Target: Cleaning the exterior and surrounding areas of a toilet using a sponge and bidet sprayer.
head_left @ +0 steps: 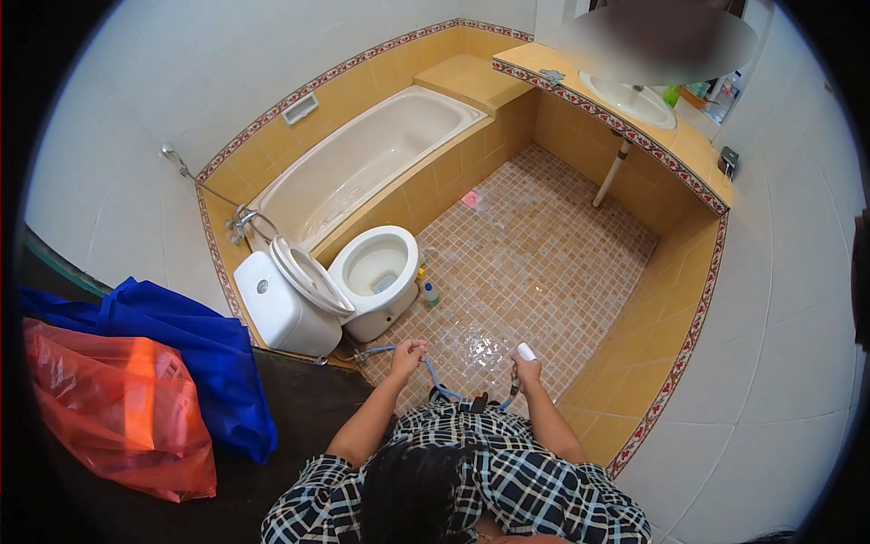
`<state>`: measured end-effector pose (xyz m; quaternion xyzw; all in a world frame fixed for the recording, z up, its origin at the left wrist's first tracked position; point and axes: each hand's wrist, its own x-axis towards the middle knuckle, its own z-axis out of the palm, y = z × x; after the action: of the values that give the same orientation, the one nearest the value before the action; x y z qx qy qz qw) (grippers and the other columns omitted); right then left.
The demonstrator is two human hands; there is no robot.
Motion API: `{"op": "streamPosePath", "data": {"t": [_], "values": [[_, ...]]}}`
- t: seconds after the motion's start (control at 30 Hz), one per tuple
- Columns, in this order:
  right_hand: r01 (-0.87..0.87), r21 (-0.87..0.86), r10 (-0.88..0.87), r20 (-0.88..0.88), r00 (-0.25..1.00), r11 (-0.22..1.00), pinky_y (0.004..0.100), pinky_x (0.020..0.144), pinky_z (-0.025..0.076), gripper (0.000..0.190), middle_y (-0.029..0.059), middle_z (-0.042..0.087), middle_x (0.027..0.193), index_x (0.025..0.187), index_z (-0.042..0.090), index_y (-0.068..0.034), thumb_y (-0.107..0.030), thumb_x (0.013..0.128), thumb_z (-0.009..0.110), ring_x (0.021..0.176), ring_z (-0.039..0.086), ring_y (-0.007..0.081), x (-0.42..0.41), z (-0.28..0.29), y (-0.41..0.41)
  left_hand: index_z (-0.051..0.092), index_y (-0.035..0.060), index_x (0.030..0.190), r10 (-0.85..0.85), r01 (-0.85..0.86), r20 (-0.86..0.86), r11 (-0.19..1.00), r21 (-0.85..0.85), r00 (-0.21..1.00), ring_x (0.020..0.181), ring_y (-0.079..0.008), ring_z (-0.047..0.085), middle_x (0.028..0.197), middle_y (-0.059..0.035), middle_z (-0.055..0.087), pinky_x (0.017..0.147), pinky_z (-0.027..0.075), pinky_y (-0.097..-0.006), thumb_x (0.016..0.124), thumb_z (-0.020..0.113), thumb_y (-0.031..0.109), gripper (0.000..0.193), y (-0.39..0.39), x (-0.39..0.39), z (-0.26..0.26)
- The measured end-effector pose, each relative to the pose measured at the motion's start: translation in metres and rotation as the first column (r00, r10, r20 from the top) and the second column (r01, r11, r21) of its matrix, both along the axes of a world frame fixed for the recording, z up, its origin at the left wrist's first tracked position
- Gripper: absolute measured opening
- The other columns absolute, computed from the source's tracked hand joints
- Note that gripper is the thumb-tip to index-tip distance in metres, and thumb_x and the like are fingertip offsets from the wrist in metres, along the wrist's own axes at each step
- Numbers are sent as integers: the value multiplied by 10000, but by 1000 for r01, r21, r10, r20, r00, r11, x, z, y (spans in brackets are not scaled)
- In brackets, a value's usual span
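My right hand (527,370) grips a white spray nozzle (526,351), which points forward over the wet tiled floor (544,272). A thin blue hose (436,381) curves from that nozzle past my waist to my left hand (408,358), whose fingers are curled around it. Beyond the left hand the hose runs on to a fitting beside the base of the white toilet (401,238). The toilet's bowl is uncovered, and its seat and lid (309,275) lean back against the cistern (285,299). A small bottle of green liquid (431,295) stands beside the bowl.
A bathtub (401,146) with a hand shower (175,160) lies behind the toilet. A pink packet (471,198) rests on the floor. To the right, a counter (693,166) holds a washbasin (632,105). Blue fabric (238,381) and a red plastic bag (88,401) sit left.
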<state>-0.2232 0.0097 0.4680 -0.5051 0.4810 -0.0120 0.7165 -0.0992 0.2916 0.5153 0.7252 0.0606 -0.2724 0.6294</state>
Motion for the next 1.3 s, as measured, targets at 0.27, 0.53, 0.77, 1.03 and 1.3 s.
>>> {"op": "streamPosePath", "data": {"t": [0.27,0.53,0.77,1.03,1.3], "values": [[46,-53,-44,36,998,998,278,328,332,210,37,488,505,704,555,0,-138,756,706,353,449,130,2,5,5,593,9,1052,5,-5,0,1000,-10,1000,656,-89,555,886,-46,644,591,468,-217,878,566,81,190,4,-1,0],[-26,-55,23,-65,998,998,297,322,349,183,38,467,490,722,516,-13,-108,765,666,337,441,153,-11,-4,14,599,13,1056,2,-2,15,1000,4,1000,673,-97,564,902,-58,650,597,468,-220,886,553,92,194,6,-2,-11],[134,-74,-140,-82,987,988,300,314,344,167,36,456,484,772,520,-7,-102,770,657,329,430,154,-20,-23,-5,604,18,1051,-14,15,-25,1000,26,1000,665,-96,560,900,-57,653,589,462,-221,890,550,104,190,1,0,-9],[159,-40,-162,-97,982,987,307,307,332,158,44,448,472,753,510,-6,-86,763,646,323,424,159,-29,-18,3,606,13,1049,-40,40,1,999,20,999,670,-94,553,878,-44,643,591,459,-219,887,554,86,184,0,-1,-5],[203,-31,-204,-30,978,979,294,315,340,146,35,449,476,780,522,-13,-89,778,646,325,420,148,-29,-14,-2,595,7,1056,-65,65,8,997,36,998,663,-98,555,874,-54,645,585,453,-220,890,553,91,190,-5,-1,2]]}}
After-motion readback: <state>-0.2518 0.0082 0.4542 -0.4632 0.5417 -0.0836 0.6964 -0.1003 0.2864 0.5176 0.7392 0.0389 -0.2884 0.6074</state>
